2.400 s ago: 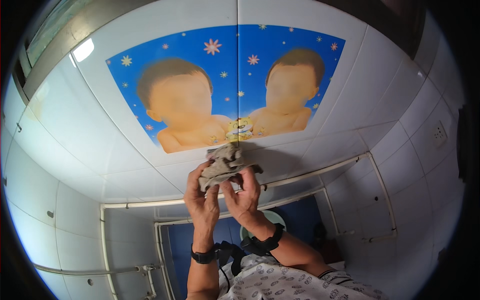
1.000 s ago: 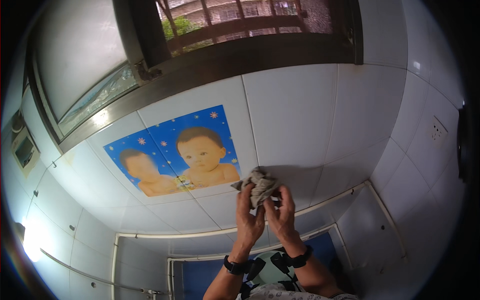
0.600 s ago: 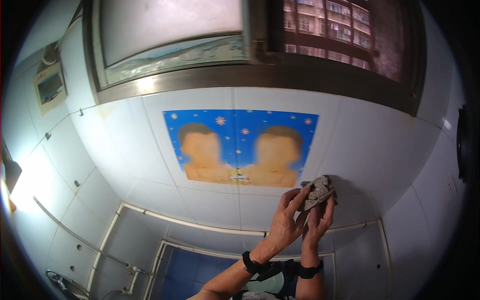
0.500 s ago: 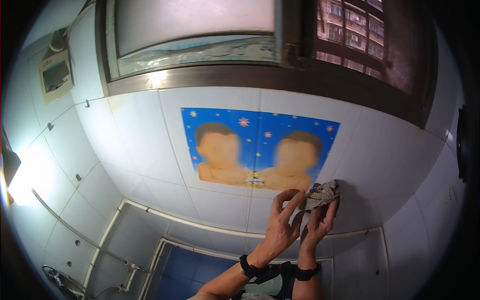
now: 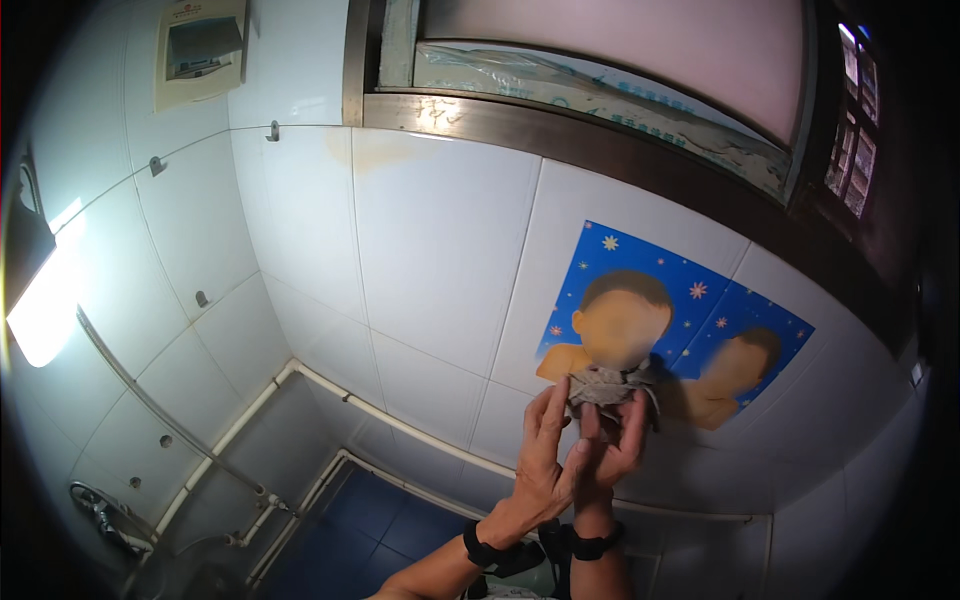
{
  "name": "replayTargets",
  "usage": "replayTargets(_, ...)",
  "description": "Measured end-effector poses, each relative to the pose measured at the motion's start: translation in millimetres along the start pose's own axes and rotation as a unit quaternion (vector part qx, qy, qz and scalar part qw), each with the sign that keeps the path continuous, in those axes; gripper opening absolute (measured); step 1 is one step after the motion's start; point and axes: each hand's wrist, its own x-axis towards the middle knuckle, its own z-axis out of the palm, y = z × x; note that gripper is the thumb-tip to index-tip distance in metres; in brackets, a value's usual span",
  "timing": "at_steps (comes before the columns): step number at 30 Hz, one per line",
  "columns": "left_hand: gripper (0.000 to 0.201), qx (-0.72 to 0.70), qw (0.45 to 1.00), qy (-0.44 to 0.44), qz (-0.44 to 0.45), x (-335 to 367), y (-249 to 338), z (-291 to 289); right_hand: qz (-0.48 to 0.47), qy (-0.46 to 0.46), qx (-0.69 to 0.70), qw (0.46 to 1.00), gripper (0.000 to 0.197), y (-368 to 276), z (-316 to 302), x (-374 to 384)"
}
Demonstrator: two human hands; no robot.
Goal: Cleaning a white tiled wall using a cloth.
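A crumpled grey cloth (image 5: 610, 390) is bunched up at the lower edge of a blue poster (image 5: 680, 275) on the tiled wall. My right hand (image 5: 612, 445) grips it from below, fingers curled up into its folds. At the cloth's left side, my left hand (image 5: 542, 465) has its fingertips pressed against the edge, and the thumb lies near the right hand. Part of the poster's lower middle is hidden behind the cloth. Whether the cloth touches the wall, I cannot tell. Black bands circle both wrists.
Above the poster runs a metal-framed window (image 5: 600, 135). Cream pipes (image 5: 400, 415) follow the wall below, over a blue tiled floor (image 5: 370, 520). On the left are a bright lamp (image 5: 45, 310), small wall hooks (image 5: 202, 298), a breaker box (image 5: 200, 50) and a tap (image 5: 105, 515).
The view has swung left, so the poster sits further right in it. Both hands and the cloth have shifted leftward along the poster's lower edge, and my left fingertips now meet the cloth.
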Motion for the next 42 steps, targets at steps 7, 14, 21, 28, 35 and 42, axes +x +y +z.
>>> replayTargets(7,0.086,0.032,0.993,0.088,-0.068,9,-17,-54,-0.107,-0.107,-0.018,0.988,0.051,-27,77,-6)
replayTargets(14,0.090,-0.051,0.977,0.191,-0.082,19,-45,-56,-0.166,-0.177,-0.024,0.970,0.052,-42,91,5)
replayTargets(21,0.090,-0.130,0.980,0.120,-0.091,14,-20,8,-0.174,-0.114,-0.040,0.977,0.059,-30,26,30)
replayTargets(28,0.088,-0.012,0.998,0.024,-0.062,-3,11,101,-0.146,-0.076,-0.029,0.986,0.063,-6,-78,60)
replayTargets(35,0.088,0.012,0.996,-0.083,-0.023,-31,35,190,-0.161,0.038,-0.117,0.979,0.062,20,-178,74)
replayTargets(42,0.095,-0.032,0.972,-0.232,-0.028,-41,49,241,-0.093,0.166,-0.133,0.973,0.055,48,-242,73)
